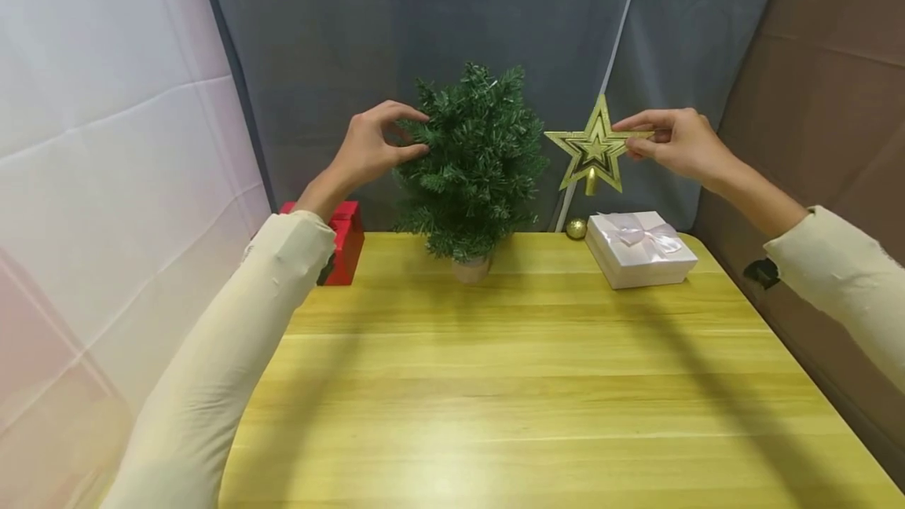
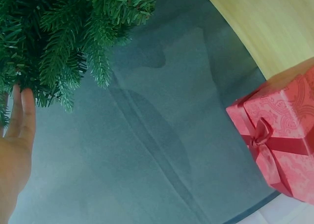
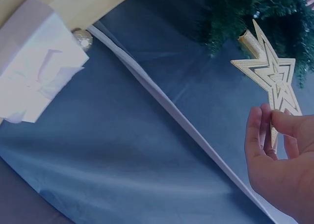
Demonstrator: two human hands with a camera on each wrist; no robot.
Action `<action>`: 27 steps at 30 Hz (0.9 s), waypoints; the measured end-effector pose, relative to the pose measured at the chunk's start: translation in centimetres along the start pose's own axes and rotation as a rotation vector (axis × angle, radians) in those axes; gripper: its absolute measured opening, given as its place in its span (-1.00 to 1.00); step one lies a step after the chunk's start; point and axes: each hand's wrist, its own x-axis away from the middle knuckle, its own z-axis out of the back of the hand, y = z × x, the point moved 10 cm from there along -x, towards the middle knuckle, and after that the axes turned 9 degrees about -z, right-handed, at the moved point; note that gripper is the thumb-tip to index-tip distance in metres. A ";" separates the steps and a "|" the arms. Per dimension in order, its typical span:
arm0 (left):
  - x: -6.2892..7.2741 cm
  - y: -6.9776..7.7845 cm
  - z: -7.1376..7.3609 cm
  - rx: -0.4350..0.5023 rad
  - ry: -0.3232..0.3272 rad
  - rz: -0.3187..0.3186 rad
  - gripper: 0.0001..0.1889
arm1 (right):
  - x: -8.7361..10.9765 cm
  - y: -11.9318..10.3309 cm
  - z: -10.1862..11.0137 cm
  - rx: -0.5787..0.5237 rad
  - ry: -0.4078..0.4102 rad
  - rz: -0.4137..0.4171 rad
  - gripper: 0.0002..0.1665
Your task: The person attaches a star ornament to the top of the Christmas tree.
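Observation:
A small green artificial Christmas tree (image 1: 481,155) stands on the table in a pale round base (image 1: 470,269). At its left side, my left hand (image 1: 378,144) reaches the outer branches with thumb and fingers spread apart. In the left wrist view its fingertips meet the needles (image 2: 59,52), which partly hide them. A gold star tree topper (image 1: 596,146) hangs in the air right of the tree. My right hand (image 1: 682,144) pinches it by one point between thumb and fingers. Its hollow socket (image 3: 250,42) shows in the right wrist view, and points down in the head view.
A white gift box (image 1: 642,250) with a satin bow sits at the back right, beside a small gold ball (image 1: 576,228). On the back left stands a red gift box (image 1: 346,246), partly behind the left sleeve. Cloth walls (image 1: 339,22) surround the wooden table (image 1: 495,383).

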 end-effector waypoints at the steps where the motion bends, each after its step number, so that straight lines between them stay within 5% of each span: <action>1: 0.0 0.0 0.0 0.001 -0.001 0.001 -0.55 | -0.1 -0.2 0.2 -0.003 0.002 -0.001 -0.59; 27: 0.1 -0.4 0.0 -0.001 -0.005 0.015 -0.55 | -3.1 -8.4 3.1 -0.070 0.078 0.063 -0.60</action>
